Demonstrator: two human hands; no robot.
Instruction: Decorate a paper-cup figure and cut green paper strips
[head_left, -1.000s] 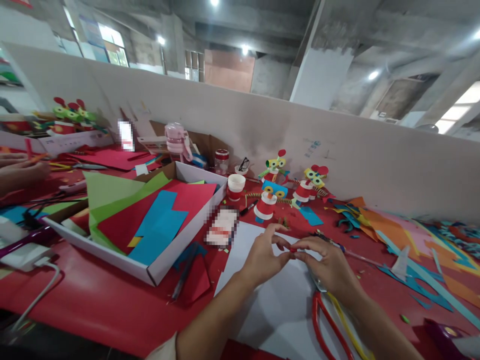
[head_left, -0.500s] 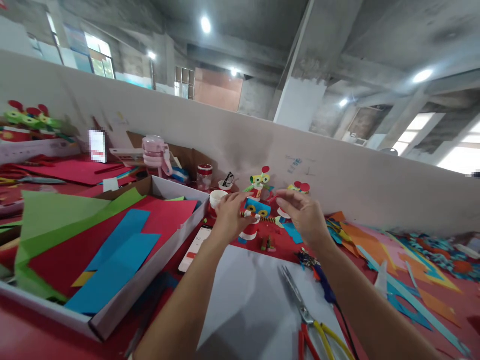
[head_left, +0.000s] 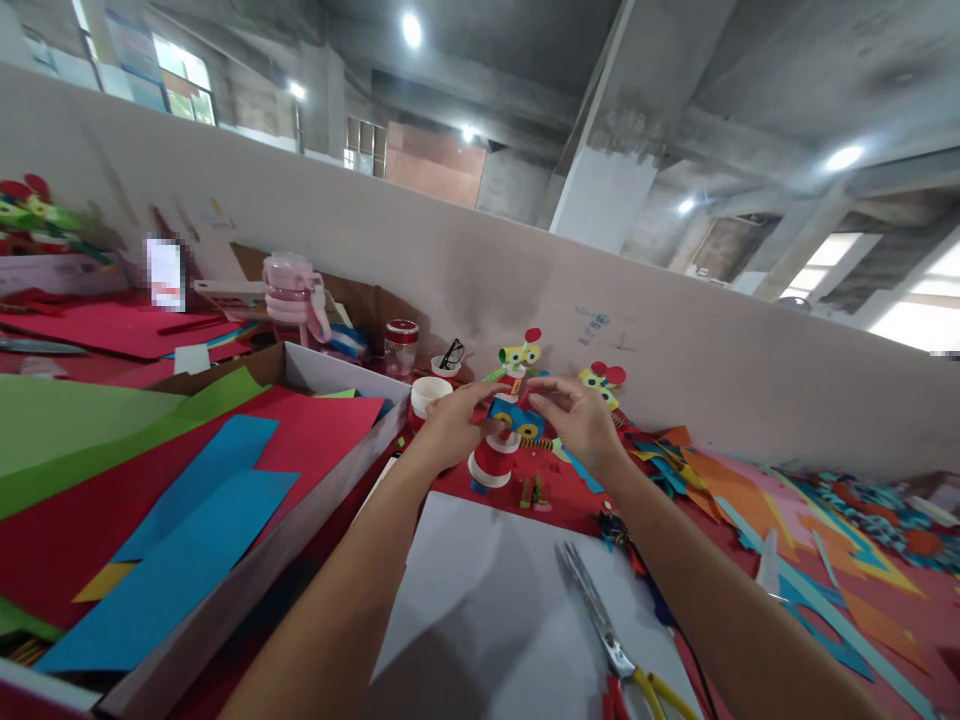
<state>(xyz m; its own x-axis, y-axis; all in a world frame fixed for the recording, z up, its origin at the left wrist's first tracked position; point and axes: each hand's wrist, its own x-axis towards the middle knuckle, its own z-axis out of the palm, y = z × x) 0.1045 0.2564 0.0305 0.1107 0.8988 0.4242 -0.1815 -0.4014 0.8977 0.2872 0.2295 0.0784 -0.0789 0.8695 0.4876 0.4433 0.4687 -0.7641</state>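
Our left hand (head_left: 452,428) grips the blue-headed cup figure (head_left: 496,462), now tilted just beyond the white paper (head_left: 480,560). Our right hand (head_left: 583,425) has closed in, pinching a small red piece (head_left: 524,392) seemingly against it.

Paper figure (head_left: 495,462) | blue head, yellow-ringed eyes | tilted | beyond white sheet (head_left: 487,600)

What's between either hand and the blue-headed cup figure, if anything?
Nothing visible. Left hand and right hand are both right at the blue head of the cup figure. The scissors lie on the white sheet, nearer the camera.
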